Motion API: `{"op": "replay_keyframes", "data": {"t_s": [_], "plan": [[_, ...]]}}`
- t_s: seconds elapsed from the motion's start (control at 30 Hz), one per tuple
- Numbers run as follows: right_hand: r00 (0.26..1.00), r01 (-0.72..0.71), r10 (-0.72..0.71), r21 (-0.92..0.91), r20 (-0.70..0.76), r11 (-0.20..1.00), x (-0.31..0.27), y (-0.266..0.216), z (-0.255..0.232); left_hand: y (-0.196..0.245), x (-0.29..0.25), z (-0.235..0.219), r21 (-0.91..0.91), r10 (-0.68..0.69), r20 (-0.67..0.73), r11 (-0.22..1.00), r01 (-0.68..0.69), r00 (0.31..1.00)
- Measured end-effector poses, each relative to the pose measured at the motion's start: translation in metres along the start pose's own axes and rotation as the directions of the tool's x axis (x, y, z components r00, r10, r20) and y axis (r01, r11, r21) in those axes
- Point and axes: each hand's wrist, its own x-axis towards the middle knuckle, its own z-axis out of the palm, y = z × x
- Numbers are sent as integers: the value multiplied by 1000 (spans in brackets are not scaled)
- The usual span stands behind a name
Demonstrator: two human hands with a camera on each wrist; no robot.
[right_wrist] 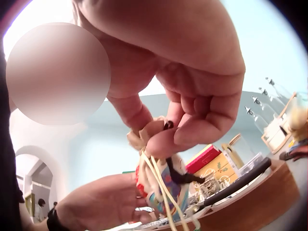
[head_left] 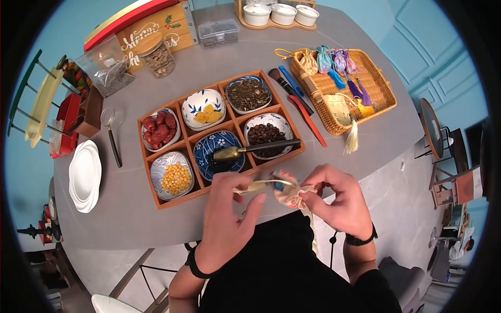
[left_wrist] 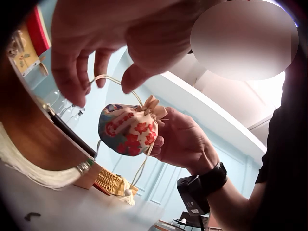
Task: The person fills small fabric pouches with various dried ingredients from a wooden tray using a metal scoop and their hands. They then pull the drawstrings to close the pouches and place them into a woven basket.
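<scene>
Over the table's near edge, my right hand [head_left: 339, 201] pinches the gathered neck of a small cream drawstring pouch [head_left: 290, 195]. Red flowers and blue patches decorate the pouch's rounded body in the left wrist view. From the neck, a pale drawstring [left_wrist: 109, 78] loops across to my left hand [head_left: 224, 219], whose fingers are bent around its end while the thumb stands apart. More cord [right_wrist: 163, 192] hangs below my right fingertips. A cream tassel [left_wrist: 38, 168] shows, blurred, at the left of the left wrist view.
A wooden divided box [head_left: 237, 121] holds bowls of dates, corn kernels, beans and dried leaves; a scoop [head_left: 229, 153] lies across it. To the right stands a wicker tray [head_left: 386, 83] with pouches and tassels, beside brushes and a red tool [head_left: 308, 121]. White dishes [head_left: 85, 176] sit left.
</scene>
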Motion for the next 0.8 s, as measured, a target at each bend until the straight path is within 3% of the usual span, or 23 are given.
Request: {"op": "replay_keyframes", "data": {"t_s": [0.03, 0.07, 0.1, 0.17, 0.27, 0.33, 0.4, 0.43, 0.5, 0.67, 0.8], "plan": [[1000, -6, 6, -1, -4, 1000, -4, 1, 3, -1, -2, -1, -32, -66, -8, 997, 66, 998], [998, 5, -4, 18, -68, 1000, -7, 3, 7, 0, -2, -2, -34, -111, 116, 993, 116, 987], [991, 18, -13, 36, -130, 999, -10, 3, 10, 1, -1, 1, -34, -117, 121, 992, 122, 986], [993, 21, -16, 38, -121, 999, -11, 4, 16, 4, 2, 13, -204, -131, 255, 961, 186, 958], [995, -9, 26, 169, -99, 986, -10, 12, 18, 1, 4, 23, -309, -92, 210, 938, 155, 973], [996, -48, 59, 159, -62, 986, -10, 10, 14, 2, 2, 25, -359, -83, 177, 922, 142, 981], [996, -79, 82, 150, -16, 985, -7, 11, 16, 5, 2, 23, -306, -236, 142, 913, 269, 961], [999, -38, 41, 104, -30, 994, -6, 14, 17, 6, 2, 21, -306, -239, 141, 912, 272, 961], [999, 5, -3, 58, -41, 998, -4, 15, 19, 8, 5, 19, 111, 20, -11, 994, -18, 1000], [986, 106, -113, -65, -124, 992, 0, 9, 25, 8, 6, 19, 252, 126, 3, 960, -122, 992], [976, 193, -198, -67, -86, 979, 1, 16, 27, 5, 6, 15, 362, 146, 12, 922, -141, 989]]}}
